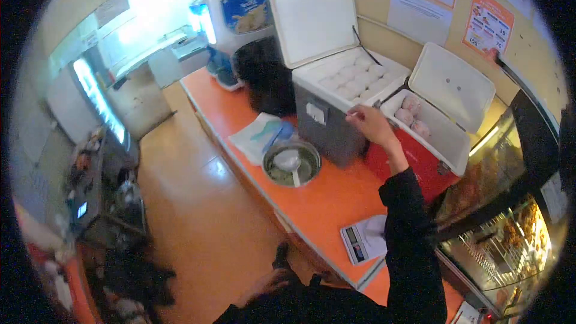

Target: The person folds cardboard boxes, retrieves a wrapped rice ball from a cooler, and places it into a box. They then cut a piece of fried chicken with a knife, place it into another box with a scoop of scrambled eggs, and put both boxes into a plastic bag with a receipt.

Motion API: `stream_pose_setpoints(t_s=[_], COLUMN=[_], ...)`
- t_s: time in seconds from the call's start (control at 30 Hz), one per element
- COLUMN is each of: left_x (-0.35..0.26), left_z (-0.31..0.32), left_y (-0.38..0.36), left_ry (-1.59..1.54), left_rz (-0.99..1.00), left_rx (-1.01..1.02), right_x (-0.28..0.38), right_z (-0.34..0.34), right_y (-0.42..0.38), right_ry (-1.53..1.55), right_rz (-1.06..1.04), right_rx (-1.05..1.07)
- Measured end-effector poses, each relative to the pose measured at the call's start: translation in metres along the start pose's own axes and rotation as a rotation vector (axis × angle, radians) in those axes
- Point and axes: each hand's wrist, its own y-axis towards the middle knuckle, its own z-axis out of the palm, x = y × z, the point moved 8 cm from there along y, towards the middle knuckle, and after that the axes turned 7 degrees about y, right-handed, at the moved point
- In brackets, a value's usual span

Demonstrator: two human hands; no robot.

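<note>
Right grip [371, 125] is out at the near right corner of the grey cooler [324, 135], fingers curled with thumb and index tips near each other. Can't tell if they're pinching anything or touching the rim. The grey cooler sits just beyond and left of this grip, lid [315, 24] up; its rounded white packs [354, 78] lie in rows right up near the top, just past the fingertips.

Red cooler [437, 175] is just right of the right grip, partly behind the wrist and dark sleeve [414, 240] — its lid [453, 84] is open too, with a few pinkish packs [408, 114] inside, right of the knuckles.

On the orange counter [324, 204], left of the grip and nearer the body: metal bowl [319, 165] with a ladle [287, 159] in it. White-and-blue plastic bag [255, 135] beside the bowl, farther left of the grip. Scale [363, 241] — well below the grip, next to the sleeve.

Left grip [264, 285] looks to be the blurred shape low by the body, well apart from both coolers; open or closed, can't tell.
</note>
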Motion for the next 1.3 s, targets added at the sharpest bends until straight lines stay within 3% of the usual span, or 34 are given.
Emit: stream_pose_setpoints(t_s=[0.1, 0.13, 0.2, 0.23, 0.3, 0.37, 0.47, 0.5, 0.53, 0.63, 0.73, 0.87, 0.93, 1.07, 1.17, 1.23, 1.3], left_x=[-0.055, -0.063, -0.043, -0.039, -0.031, -0.014, 0.008, 0.004, -0.013, -0.028, -0.041, -0.035, -0.033, -0.039, -0.076, -0.131, -0.156], left_z=[-0.1, -0.127, -0.166, -0.183, -0.209, -0.217, -0.217, -0.221, -0.23, -0.238, -0.259, -0.279, -0.285, -0.29, -0.295, -0.297, -0.281], left_y=[0.073, 0.096, 0.139, 0.153, 0.184, 0.209, 0.23, 0.234, 0.238, 0.254, 0.262, 0.266, 0.263, 0.267, 0.27, 0.267, 0.265], left_ry=[0.082, 0.086, -0.015, -0.139, -0.321, -0.453, -0.671, -0.652, -0.633, -0.725, -0.727, -0.419, -0.497, -0.57, -0.327, -0.24, -0.196], left_rz=[0.246, 0.285, 0.166, 0.069, 0.002, 0.056, 0.105, 0.02, -0.06, -0.156, -0.121, -0.003, -0.077, -0.068, 0.099, 0.22, 0.312], left_rx=[0.041, 0.05, 0.065, 0.117, 0.214, 0.302, 0.443, 0.499, 0.553, 0.601, 0.631, 0.602, 0.555, 0.536, 0.547, 0.567, 0.635], right_x=[-0.067, -0.088, -0.15, -0.187, -0.231, -0.239, -0.239, -0.238, -0.25, -0.215, -0.262, -0.245, -0.227, -0.223, -0.186, -0.158, -0.11], right_z=[-0.005, 0.011, 0.058, 0.085, 0.125, 0.142, 0.148, 0.148, 0.154, 0.158, 0.179, 0.184, 0.171, 0.149, 0.104, 0.06, 0.003], right_y=[0.082, 0.111, 0.163, 0.177, 0.166, 0.14, 0.121, 0.118, 0.11, 0.127, 0.103, 0.105, 0.111, 0.113, 0.129, 0.136, 0.131], right_ry=[-0.188, -0.297, -0.519, -0.536, -0.299, 0.004, 0.363, 0.44, 0.232, 0.167, 0.024, -0.055, -0.122, -0.499, -0.584, -0.591, -0.48], right_rz=[0.033, 0.018, -0.011, 0.058, 0.218, 0.291, 0.454, 0.505, 0.311, 0.056, 0.212, -0.054, -0.189, 0.168, 0.323, 0.355, 0.395], right_rx=[-0.155, -0.093, 0.064, 0.254, 0.63, 0.714, 0.669, 0.646, 0.759, 0.794, 0.857, 0.823, 0.786, 0.865, 0.775, 0.569, 0.231])
